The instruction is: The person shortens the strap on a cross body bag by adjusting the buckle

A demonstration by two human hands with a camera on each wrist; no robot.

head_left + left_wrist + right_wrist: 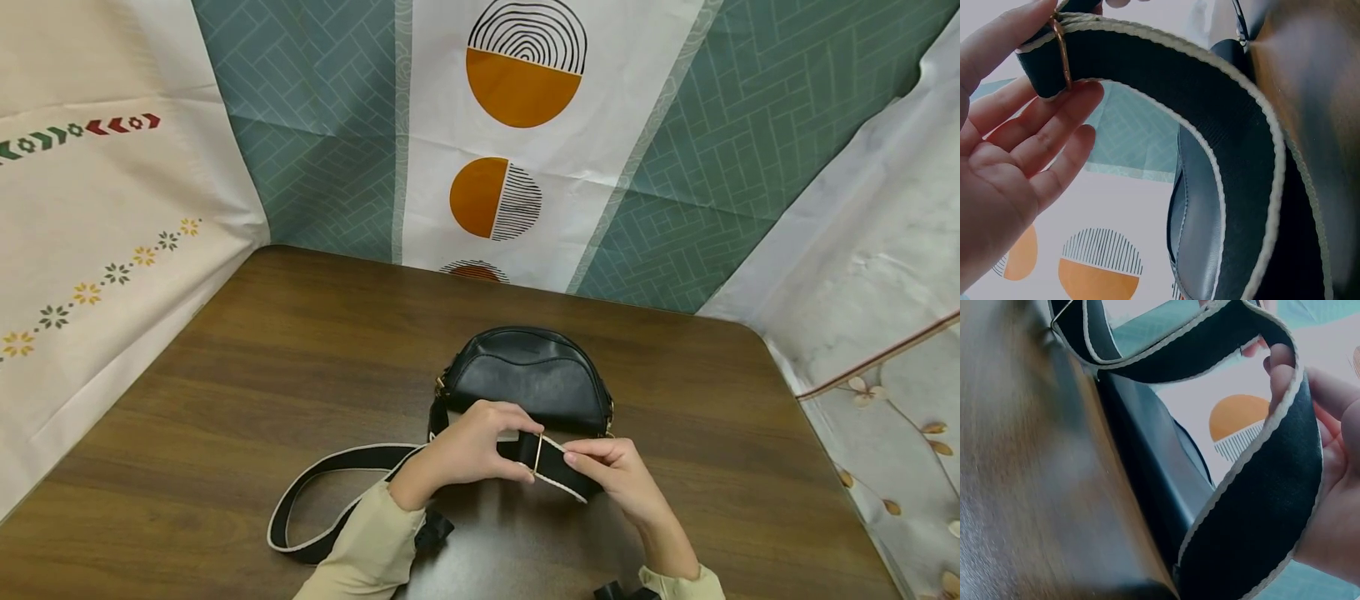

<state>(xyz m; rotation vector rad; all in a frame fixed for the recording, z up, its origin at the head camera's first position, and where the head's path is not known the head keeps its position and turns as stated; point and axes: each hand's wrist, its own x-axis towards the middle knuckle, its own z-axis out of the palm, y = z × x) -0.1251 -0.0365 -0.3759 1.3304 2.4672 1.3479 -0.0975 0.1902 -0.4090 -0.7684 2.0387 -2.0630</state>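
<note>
A black half-moon handbag [525, 375] stands on the table with its rounded top up. Its wide black strap [337, 458], edged in cream braid, loops out on the left. Just in front of the bag, my left hand [480, 442] pinches the strap at a thin gold slider buckle [538, 454], thumb below and fingers above. In the left wrist view the buckle [1061, 50] crosses a folded part of the strap. My right hand [618, 475] pinches the strap right of the buckle between thumb and fingers. The right wrist view shows the strap [1254, 506] curving down from those fingers.
The brown wooden table [225, 400] reaches back to a green and white patterned cloth [322, 125]. Cream cloth [112, 208] hangs along the left side, and white floral cloth [885, 375] along the right. Gold ring hardware [441, 385] sits at the bag's left end.
</note>
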